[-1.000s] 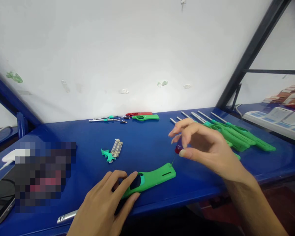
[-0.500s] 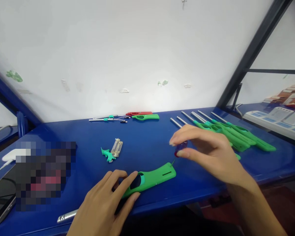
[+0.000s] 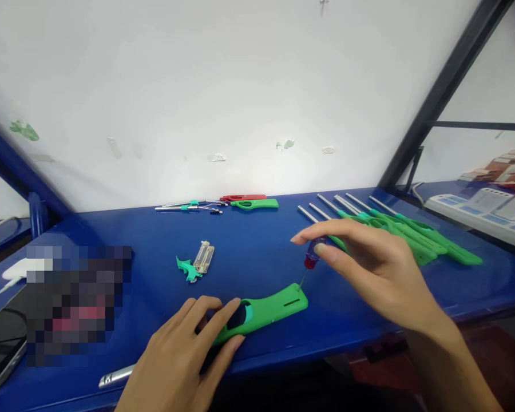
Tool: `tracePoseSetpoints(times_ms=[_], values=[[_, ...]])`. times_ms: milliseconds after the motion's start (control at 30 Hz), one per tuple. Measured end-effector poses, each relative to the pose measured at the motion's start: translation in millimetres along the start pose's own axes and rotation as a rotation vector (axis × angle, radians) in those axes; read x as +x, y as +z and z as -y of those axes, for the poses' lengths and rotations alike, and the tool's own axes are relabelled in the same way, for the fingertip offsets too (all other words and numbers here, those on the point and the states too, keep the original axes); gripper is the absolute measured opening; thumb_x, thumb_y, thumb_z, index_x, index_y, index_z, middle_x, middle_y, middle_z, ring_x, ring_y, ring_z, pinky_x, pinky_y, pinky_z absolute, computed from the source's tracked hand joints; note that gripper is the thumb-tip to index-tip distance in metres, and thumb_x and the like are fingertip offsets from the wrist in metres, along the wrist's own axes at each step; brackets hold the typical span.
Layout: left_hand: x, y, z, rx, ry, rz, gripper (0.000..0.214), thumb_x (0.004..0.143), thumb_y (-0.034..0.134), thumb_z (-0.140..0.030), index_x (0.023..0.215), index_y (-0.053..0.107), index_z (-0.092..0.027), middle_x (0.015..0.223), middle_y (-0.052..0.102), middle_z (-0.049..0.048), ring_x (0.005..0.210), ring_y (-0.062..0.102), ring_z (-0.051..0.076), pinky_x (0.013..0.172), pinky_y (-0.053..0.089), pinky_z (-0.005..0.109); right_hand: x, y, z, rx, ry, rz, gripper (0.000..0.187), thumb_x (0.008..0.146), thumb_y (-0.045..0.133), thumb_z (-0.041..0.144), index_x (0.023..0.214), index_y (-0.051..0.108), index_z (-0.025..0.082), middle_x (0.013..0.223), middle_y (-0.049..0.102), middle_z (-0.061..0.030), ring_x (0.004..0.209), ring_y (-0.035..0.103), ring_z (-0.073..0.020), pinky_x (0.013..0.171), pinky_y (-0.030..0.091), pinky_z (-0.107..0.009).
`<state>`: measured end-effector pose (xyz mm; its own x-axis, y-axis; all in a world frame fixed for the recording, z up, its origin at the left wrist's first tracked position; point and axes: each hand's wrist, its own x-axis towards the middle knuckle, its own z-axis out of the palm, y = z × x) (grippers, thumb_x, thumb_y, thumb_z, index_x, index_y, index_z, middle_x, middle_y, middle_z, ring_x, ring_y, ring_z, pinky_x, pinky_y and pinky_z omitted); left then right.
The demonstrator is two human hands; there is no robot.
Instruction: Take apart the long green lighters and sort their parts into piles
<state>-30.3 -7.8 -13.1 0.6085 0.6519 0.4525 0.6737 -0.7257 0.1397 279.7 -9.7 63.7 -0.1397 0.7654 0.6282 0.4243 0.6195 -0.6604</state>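
Screwdriver (image 3: 310, 263) leans onto the green lighter (image 3: 274, 309) on the table (image 3: 253, 252); turn it with light, in-line pressure, right hand (image 3: 373, 272) fingers pinching it, left hand (image 3: 182, 346) fingers clamping the lighter steady.

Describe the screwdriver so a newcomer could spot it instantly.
On the blue table, near its front edge, the left hand holds down a green casing. At the casing's right end, a thin metal shaft slants up to the right hand: that's the screwdriver. Its purple handle with a red collar sets it apart from the green lighters farther right.
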Motion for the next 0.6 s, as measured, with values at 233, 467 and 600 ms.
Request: tracePoseSetpoints(times_ms=[233,467,600], values=[[1.3,0.9,0.3,0.004,0.010,-0.037,0.036,0.116,0.052,-0.038,0.151,0.061,-0.030,0.123,0.071,0.0075,0.101,0.078,0.025,0.084,0.069,0.039,1.6,-1.9,-1.7,0.125,0.006,0.041,0.030,0.111,0.064,0.024,0.137,0.070,0.039,0.106,0.076,0.0008,0.095,0.074,-0.0175,0.087,0.060,-0.032],[0.3,0.6,1.0,0.002,-0.004,-0.021,0.037,0.114,0.057,-0.039,0.150,0.063,-0.033,0.125,0.071,0.0065,0.104,0.078,0.025,0.089,0.069,0.040,-4.8,-25.1,-6.5,-0.378,0.062,0.370,0.017,0.109,0.066,0.040,0.118,0.079,0.035,0.109,0.073,-0.0037,0.094,0.070,-0.0217,0.082,0.054,-0.035],[-0.4,2.3,2.5,0.012,-0.001,-0.033,0.037,0.114,0.057,-0.039,0.150,0.064,-0.033,0.125,0.072,0.0063,0.105,0.078,0.025,0.085,0.069,0.038,-4.1,-22.2,-18.2,-0.416,0.127,0.527,0.014,0.106,0.072,0.040,0.106,0.083,0.031,0.106,0.072,-0.0032,0.089,0.072,-0.0205,0.080,0.053,-0.034]])
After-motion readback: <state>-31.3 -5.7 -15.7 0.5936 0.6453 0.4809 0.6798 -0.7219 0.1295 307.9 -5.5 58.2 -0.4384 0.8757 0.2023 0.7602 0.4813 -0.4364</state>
